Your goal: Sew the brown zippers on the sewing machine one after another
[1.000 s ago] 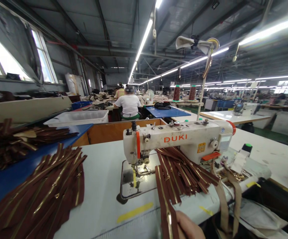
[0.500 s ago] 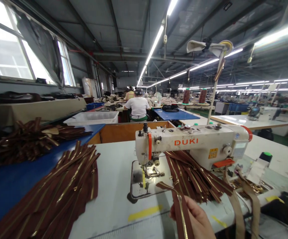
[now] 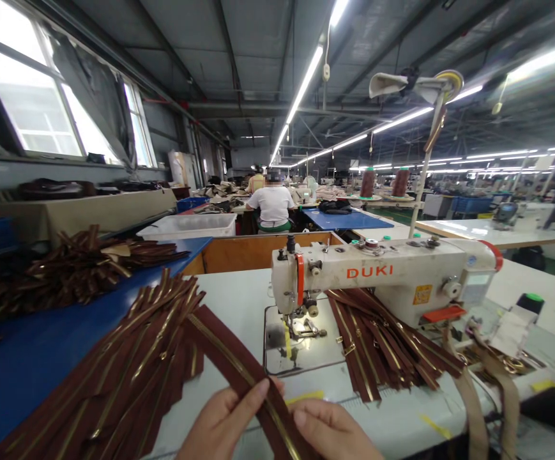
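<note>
Holding one long brown fabric zipper strip with gold teeth [image 3: 229, 361] over the pale green tabletop [image 3: 236, 284], in front of the white sewing machine with orange DUKI lettering [image 3: 325, 271]. My left hand [image 3: 227, 415] is clamping the strip around its middle, thumb pressing on top. My right hand [image 3: 337, 431] is touching the strip's right edge lower down with the thumb; its other fingers are mostly hiding, so I can't tell whether it's gripping. The strip is slanting from upper left down toward me, its far end overlapping in view the fanned pile of brown zipper strips [image 3: 138, 364] on my left. A second bundle of brown zipper strips [image 3: 382, 345] is lying under the machine arm, right of the shiny metal needle plate [image 3: 306, 361]. Yellow tape [image 3: 313, 396] is showing just behind my right hand. Farther left, a messy brown zipper heap [image 3: 80, 262] is sitting on a blue tabletop [image 3: 28, 377]. Tan fabric straps [image 3: 471, 402] are hanging at the right front edge. A person in a white shirt [image 3: 271, 206] is sitting well ahead, back turned.
</note>
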`<move>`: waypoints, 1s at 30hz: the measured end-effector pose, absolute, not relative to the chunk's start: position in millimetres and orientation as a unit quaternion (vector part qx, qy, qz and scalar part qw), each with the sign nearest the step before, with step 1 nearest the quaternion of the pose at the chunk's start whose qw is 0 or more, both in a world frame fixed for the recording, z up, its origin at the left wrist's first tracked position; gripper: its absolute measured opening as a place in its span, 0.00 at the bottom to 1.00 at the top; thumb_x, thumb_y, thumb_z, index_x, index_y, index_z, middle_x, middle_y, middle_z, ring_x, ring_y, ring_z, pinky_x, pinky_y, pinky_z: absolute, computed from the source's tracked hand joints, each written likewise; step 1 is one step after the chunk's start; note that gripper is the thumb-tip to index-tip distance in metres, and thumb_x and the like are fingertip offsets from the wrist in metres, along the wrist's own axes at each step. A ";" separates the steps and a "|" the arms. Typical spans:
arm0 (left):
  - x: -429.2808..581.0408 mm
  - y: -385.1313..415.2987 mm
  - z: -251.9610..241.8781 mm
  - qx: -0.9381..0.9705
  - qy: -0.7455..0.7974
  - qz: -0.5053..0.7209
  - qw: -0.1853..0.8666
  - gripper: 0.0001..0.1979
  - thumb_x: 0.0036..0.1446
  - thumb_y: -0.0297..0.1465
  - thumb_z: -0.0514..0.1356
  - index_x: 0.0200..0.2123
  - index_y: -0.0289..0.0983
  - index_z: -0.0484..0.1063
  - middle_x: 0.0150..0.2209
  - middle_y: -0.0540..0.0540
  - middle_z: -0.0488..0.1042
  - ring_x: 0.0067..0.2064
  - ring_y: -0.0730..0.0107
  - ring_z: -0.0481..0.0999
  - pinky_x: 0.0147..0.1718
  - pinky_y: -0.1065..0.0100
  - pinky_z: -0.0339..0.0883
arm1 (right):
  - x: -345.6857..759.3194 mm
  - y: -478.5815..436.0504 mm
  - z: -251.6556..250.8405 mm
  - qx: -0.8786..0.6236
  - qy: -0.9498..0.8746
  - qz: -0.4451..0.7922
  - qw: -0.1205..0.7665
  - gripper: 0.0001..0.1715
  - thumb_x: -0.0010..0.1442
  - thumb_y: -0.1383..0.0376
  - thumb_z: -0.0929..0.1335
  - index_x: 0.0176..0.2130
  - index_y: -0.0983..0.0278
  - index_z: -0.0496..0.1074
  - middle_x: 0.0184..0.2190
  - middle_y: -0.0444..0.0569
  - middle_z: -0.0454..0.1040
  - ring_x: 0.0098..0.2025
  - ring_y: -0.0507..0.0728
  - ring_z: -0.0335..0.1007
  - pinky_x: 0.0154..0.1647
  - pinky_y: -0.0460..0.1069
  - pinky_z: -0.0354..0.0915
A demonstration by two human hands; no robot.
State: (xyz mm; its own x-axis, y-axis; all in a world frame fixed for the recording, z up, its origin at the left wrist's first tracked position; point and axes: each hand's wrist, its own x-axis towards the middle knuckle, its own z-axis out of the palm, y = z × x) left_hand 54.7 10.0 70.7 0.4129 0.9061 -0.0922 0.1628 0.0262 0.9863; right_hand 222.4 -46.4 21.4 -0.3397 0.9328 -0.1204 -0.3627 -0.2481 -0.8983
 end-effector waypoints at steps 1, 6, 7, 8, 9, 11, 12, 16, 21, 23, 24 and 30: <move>54.0 18.8 72.7 0.612 0.442 0.321 0.572 0.25 0.44 0.54 0.63 0.31 0.37 0.78 0.32 0.45 0.79 0.40 0.53 0.76 0.45 0.61 0.67 | 223.3 -43.6 19.8 -0.355 -0.415 0.704 0.454 0.34 0.48 0.42 0.71 0.40 0.67 0.72 0.24 0.46 0.74 0.26 0.52 0.72 0.30 0.46 0.65; 55.4 62.3 63.5 0.561 0.435 0.246 0.660 0.24 0.43 0.51 0.65 0.28 0.35 0.71 0.28 0.44 0.77 0.31 0.61 0.76 0.34 0.63 0.69 | 229.6 -31.3 11.2 -0.453 -0.430 0.645 0.441 0.31 0.44 0.43 0.72 0.32 0.67 0.73 0.21 0.44 0.72 0.21 0.50 0.67 0.23 0.43 0.59; 56.7 70.5 60.9 0.557 0.434 0.234 0.669 0.23 0.43 0.51 0.66 0.29 0.36 0.70 0.29 0.44 0.78 0.32 0.61 0.76 0.34 0.63 0.68 | 231.2 -27.7 11.0 -0.472 -0.440 0.619 0.448 0.28 0.44 0.45 0.73 0.30 0.67 0.73 0.20 0.43 0.71 0.21 0.49 0.66 0.23 0.43 0.59; 58.2 78.5 58.8 0.554 0.436 0.227 0.672 0.23 0.43 0.50 0.66 0.30 0.36 0.69 0.30 0.44 0.78 0.32 0.62 0.76 0.35 0.64 0.68 | 232.7 -23.7 11.4 -0.485 -0.452 0.594 0.457 0.25 0.45 0.47 0.73 0.28 0.67 0.72 0.19 0.42 0.70 0.21 0.49 0.65 0.24 0.43 0.58; 59.8 86.4 57.3 0.554 0.441 0.222 0.670 0.23 0.43 0.50 0.66 0.30 0.37 0.69 0.30 0.45 0.78 0.33 0.62 0.76 0.34 0.64 0.68 | 234.2 -19.3 12.2 -0.492 -0.466 0.572 0.463 0.21 0.46 0.51 0.73 0.26 0.67 0.72 0.19 0.42 0.69 0.21 0.49 0.64 0.24 0.44 0.59; 63.5 101.0 55.5 0.559 0.451 0.219 0.660 0.23 0.42 0.50 0.66 0.30 0.37 0.69 0.29 0.46 0.77 0.31 0.63 0.76 0.30 0.66 0.66 | 236.5 -10.2 14.4 -0.498 -0.491 0.548 0.459 0.14 0.48 0.58 0.72 0.23 0.67 0.71 0.18 0.42 0.69 0.21 0.48 0.62 0.25 0.44 0.58; 65.5 107.4 55.0 0.562 0.453 0.220 0.656 0.23 0.42 0.49 0.67 0.30 0.37 0.69 0.27 0.47 0.76 0.30 0.63 0.75 0.28 0.68 0.65 | 237.4 -6.0 15.6 -0.504 -0.500 0.539 0.453 0.11 0.49 0.61 0.70 0.23 0.67 0.71 0.18 0.42 0.68 0.21 0.48 0.61 0.25 0.44 0.58; 73.2 124.4 52.5 0.570 0.445 0.229 0.652 0.21 0.41 0.47 0.68 0.29 0.36 0.70 0.25 0.48 0.74 0.28 0.65 0.73 0.24 0.70 0.60 | 239.7 5.6 19.9 -0.561 -0.557 0.423 0.442 0.06 0.51 0.71 0.66 0.24 0.67 0.71 0.19 0.42 0.66 0.24 0.49 0.60 0.26 0.44 0.55; 77.8 130.2 47.2 0.562 0.423 0.241 0.669 0.21 0.40 0.46 0.69 0.29 0.35 0.71 0.27 0.48 0.74 0.28 0.67 0.72 0.25 0.70 0.60 | 239.9 12.0 19.7 -0.562 -0.563 0.421 0.436 0.07 0.55 0.67 0.66 0.34 0.67 0.73 0.22 0.41 0.66 0.23 0.49 0.61 0.24 0.44 0.57; 78.8 131.4 44.3 0.553 0.416 0.253 0.676 0.21 0.39 0.46 0.69 0.29 0.35 0.71 0.27 0.48 0.73 0.28 0.68 0.71 0.26 0.70 0.61 | 237.6 14.7 17.5 -0.546 -0.540 0.491 0.412 0.07 0.53 0.67 0.67 0.33 0.68 0.73 0.21 0.41 0.66 0.19 0.48 0.60 0.21 0.43 0.56; 79.5 132.1 42.9 0.549 0.412 0.260 0.679 0.22 0.39 0.46 0.70 0.29 0.35 0.71 0.27 0.48 0.74 0.29 0.68 0.71 0.27 0.70 0.61 | 236.2 16.0 16.4 -0.541 -0.531 0.518 0.397 0.06 0.52 0.67 0.68 0.31 0.68 0.73 0.20 0.41 0.67 0.18 0.47 0.58 0.19 0.43 0.56; 87.6 139.6 39.4 0.530 0.388 0.279 0.700 0.22 0.36 0.43 0.72 0.28 0.35 0.72 0.27 0.49 0.74 0.29 0.70 0.71 0.29 0.71 0.63 | 232.8 22.6 12.6 -0.557 -0.495 0.510 0.430 0.07 0.47 0.69 0.71 0.30 0.65 0.69 0.23 0.39 0.68 0.16 0.45 0.57 0.16 0.41 0.54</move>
State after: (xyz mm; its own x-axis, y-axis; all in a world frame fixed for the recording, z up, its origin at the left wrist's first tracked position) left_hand 87.6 139.6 39.4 0.5432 0.8025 -0.2467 0.0201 0.2813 0.9594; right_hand 232.8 22.6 12.6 -0.0090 0.9897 -0.1427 0.1128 -0.1408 -0.9836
